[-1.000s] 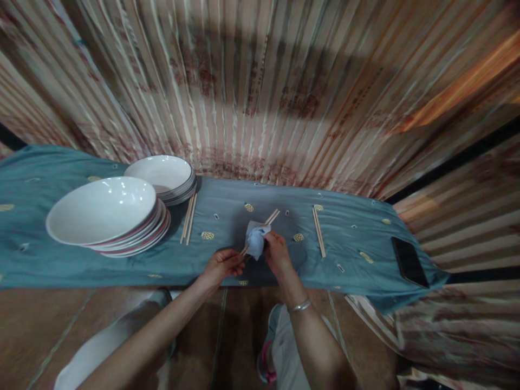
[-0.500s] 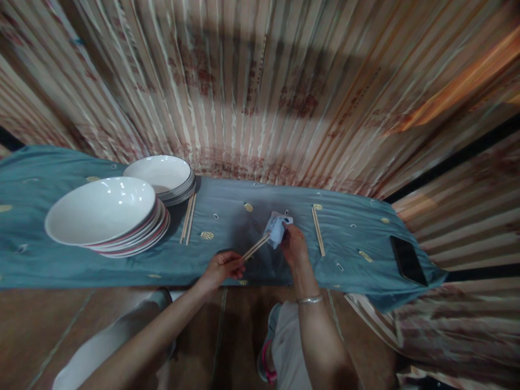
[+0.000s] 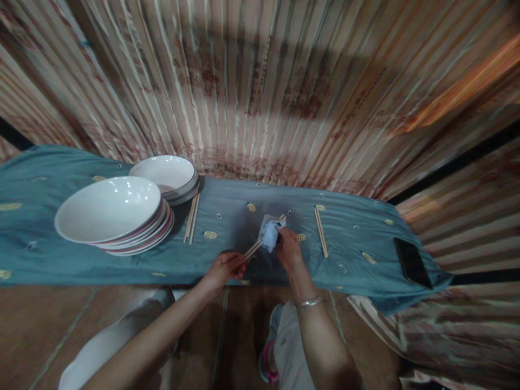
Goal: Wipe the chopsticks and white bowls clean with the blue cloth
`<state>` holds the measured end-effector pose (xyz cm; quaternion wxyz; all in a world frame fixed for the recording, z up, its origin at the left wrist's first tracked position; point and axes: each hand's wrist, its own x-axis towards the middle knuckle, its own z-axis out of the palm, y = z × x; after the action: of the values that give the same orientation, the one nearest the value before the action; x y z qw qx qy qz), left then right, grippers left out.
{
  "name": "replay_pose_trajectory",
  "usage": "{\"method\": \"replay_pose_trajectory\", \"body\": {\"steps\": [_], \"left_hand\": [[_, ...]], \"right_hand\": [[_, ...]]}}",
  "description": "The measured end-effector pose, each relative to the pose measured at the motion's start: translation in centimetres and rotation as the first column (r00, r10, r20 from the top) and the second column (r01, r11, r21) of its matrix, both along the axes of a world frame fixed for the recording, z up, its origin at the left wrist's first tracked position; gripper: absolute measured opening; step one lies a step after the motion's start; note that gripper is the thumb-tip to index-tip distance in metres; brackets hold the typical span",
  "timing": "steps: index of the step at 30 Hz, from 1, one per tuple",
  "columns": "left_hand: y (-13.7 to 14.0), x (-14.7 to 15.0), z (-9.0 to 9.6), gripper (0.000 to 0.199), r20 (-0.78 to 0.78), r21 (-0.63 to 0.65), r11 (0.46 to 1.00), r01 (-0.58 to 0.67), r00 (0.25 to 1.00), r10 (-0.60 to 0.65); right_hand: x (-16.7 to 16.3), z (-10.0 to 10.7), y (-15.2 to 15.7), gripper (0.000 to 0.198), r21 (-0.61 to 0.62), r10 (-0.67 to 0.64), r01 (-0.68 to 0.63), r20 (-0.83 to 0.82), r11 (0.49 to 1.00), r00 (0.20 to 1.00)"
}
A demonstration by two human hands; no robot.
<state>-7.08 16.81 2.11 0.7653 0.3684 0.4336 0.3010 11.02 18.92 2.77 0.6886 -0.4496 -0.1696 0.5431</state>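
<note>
My left hand [image 3: 228, 266] is closed on the lower ends of a pair of pale wooden chopsticks [image 3: 253, 249], which slant up to the right. A light blue cloth [image 3: 270, 234] is wrapped around their upper part, and the tips stick out just beyond it. My right hand [image 3: 289, 247] grips this cloth from the right side; the fingertips are partly hidden in its folds. Both hands are just above the front part of the table. To the right lies another pair of chopsticks [image 3: 321, 233], and several more chopsticks [image 3: 192, 218] lie to the left, beside the bowls.
A stack of white bowls [image 3: 109, 211] with red rims stands at the left, with a second stack of dark-rimmed bowls [image 3: 164, 174] behind it. A black phone [image 3: 412, 262] lies near the right end of the teal tablecloth [image 3: 361, 227]. Striped curtains [image 3: 244, 81] hang behind.
My right hand has slid the cloth down the chopsticks toward my left hand, so the far tips now show. My left hand stays at the lower ends. The view has shifted slightly.
</note>
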Motion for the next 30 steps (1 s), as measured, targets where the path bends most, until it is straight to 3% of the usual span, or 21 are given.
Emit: {"method": "replay_pose_trajectory", "body": {"steps": [16, 30], "left_hand": [[0.8, 0.0, 0.0, 0.038, 0.051, -0.103, 0.981, -0.165, 0.984, 0.171], [0.9, 0.0, -0.5, 0.038, -0.006, 0.000, 0.995, -0.096, 0.995, 0.096]], "right_hand": [[-5.1, -0.5, -1.8, 0.016, -0.046, 0.262, -0.259, 0.073, 0.965, 0.962], [-4.5, -0.1, -1.8, 0.013, -0.050, 0.213, -0.210, 0.078, 0.976, 0.974]]}}
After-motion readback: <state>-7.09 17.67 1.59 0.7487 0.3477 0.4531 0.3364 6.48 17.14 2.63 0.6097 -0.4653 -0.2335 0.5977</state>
